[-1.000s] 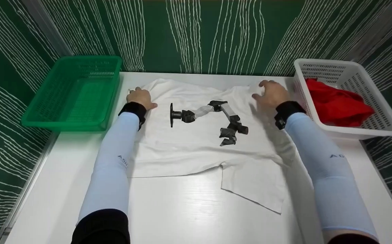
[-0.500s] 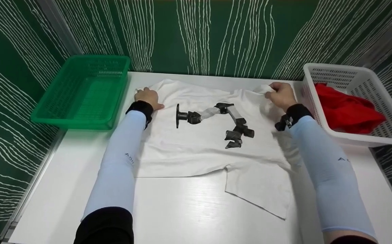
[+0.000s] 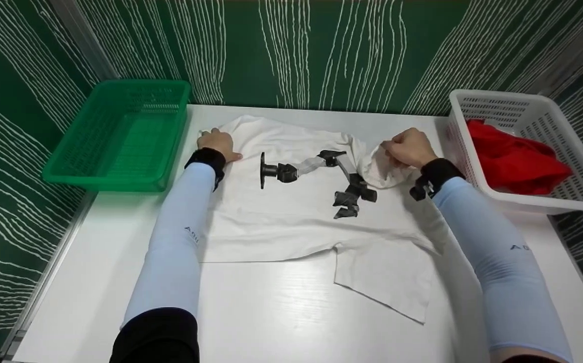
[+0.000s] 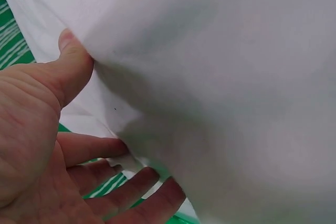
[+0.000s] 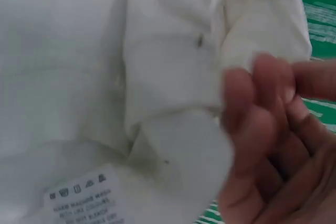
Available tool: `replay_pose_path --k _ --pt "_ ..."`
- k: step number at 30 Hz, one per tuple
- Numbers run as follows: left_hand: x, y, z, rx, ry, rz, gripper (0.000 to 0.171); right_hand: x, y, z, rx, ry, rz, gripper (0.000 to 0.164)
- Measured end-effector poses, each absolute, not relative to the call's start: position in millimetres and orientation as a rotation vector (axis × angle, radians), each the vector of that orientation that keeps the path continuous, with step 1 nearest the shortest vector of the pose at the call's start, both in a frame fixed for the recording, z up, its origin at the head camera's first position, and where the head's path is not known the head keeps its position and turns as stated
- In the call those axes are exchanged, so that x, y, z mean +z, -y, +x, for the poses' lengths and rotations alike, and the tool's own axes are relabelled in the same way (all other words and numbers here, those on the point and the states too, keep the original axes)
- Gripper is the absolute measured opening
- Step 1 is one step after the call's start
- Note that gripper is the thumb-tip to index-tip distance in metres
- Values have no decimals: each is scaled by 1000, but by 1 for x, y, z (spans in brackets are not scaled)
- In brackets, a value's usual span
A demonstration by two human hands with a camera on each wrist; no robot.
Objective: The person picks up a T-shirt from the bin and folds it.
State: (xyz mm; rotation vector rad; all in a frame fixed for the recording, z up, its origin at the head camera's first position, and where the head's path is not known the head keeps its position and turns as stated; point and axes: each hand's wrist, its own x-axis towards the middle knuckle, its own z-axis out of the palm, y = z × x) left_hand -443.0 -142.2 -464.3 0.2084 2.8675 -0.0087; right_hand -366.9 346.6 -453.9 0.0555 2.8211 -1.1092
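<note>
A white T-shirt (image 3: 271, 222) lies spread sideways on the table, a black-and-grey robot-arm print (image 3: 287, 173) on its front and one sleeve (image 3: 382, 280) toward me. My left hand (image 3: 219, 142) rests at the shirt's far left corner. In the left wrist view its thumb (image 4: 76, 64) touches the cloth, with loosely spread fingers along the edge. On the right, my right hand (image 3: 411, 147) pinches the shirt's far right part, which is lifted and folded inward beside the print. The right wrist view shows bunched cloth and a printed care label (image 5: 86, 200).
A green basket (image 3: 102, 181) stands at the back left of the white table (image 3: 266, 312). At the back right is a white basket (image 3: 528, 201) with a red cloth (image 3: 518, 161) in it. Green patterned panels (image 3: 316, 55) enclose the back and sides.
My right hand has taken hold of the shirt's far right corner and drawn it inward and toward me, bunching the cloth. The left hand stays at the left corner. The head view has shifted slightly.
</note>
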Motion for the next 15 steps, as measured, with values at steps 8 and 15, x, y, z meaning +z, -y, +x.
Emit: replay_pose_path --k 8,15 --pt "-463 148 -442 -16 -2857 201 66 -459 -330 -377 -1082 -2795 288 69" --pt "-465 145 -442 -11 -2838 185 68 -446 -319 -394 -2023 -2665 38 33"
